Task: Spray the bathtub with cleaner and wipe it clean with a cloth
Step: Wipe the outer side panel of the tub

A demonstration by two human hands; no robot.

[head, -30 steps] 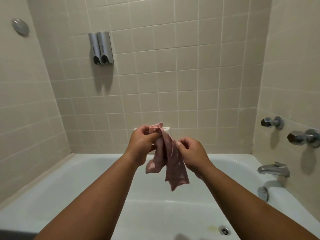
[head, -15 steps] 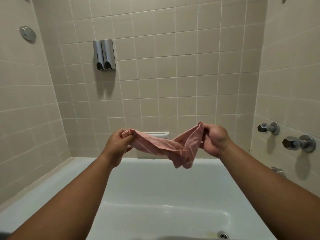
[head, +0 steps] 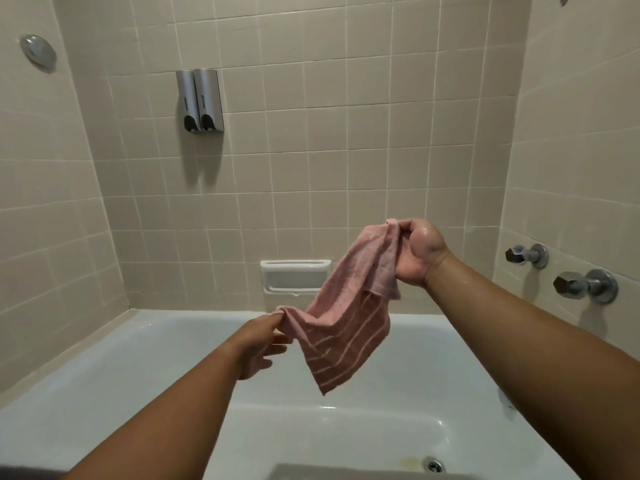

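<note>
We see a pink cloth [head: 349, 327] with pale stripes held up in the middle of the frame, over the white bathtub [head: 138, 358] that fills the lower part. The right hand [head: 417, 252], right of centre, is clenched round the cloth's upper edge, with the fabric bunched inside its curled fingers. The left hand [head: 261, 344], lower and just left of centre, pinches another corner between thumb and forefinger, and its other fingers lie loosely extended below. Between the two hands the cloth slopes down from upper right to lower left. A striped flap hangs free beneath it, clear of the tub, and its lowest corner points down at the basin.

At the bottom edge, right of centre, we see the round metal drain [head: 433, 464] with a faint yellowish mark just to its left. On the tiled back wall a white recessed soap dish [head: 295, 276] sits just above the tub rim, partly behind the cloth. Two silver dispensers [head: 200, 100] hang side by side in the upper left. Further left is a round metal disc [head: 38, 54]. At the right edge two chrome tap handles [head: 585, 285] jut from the side wall.
</note>
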